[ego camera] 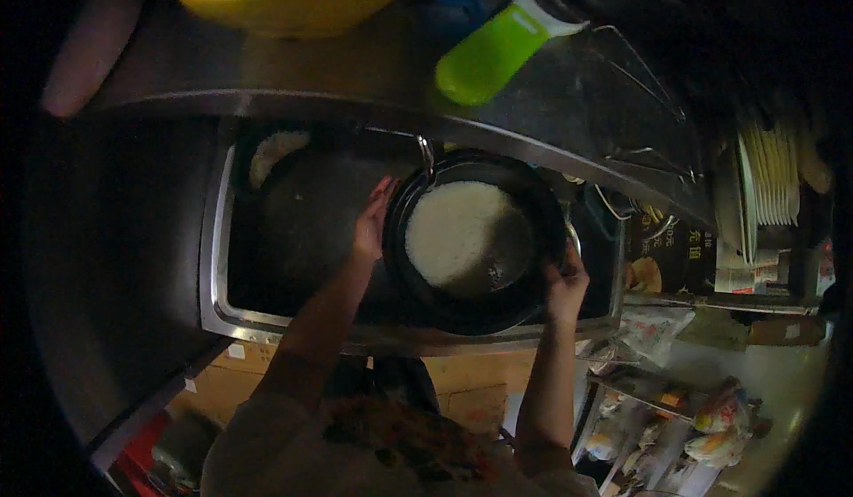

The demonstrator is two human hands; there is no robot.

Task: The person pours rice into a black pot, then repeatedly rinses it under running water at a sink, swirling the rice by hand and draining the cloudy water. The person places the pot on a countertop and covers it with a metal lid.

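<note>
A round dark pot is held over a metal sink, beneath a curved faucet. Inside it lies a pale white mass that looks like rice, with liquid at its right side. My left hand rests against the pot's left rim, fingers extended. At the lower right rim, my right hand grips the pot with bent fingers. A pale curved item, too dim to identify, lies in the sink's upper left corner.
Above the sink runs a metal shelf with a green and white peeler-like tool and a yellow bowl. Stacked plates stand at the right. A rack with bagged goods is at the lower right; cardboard boxes sit below.
</note>
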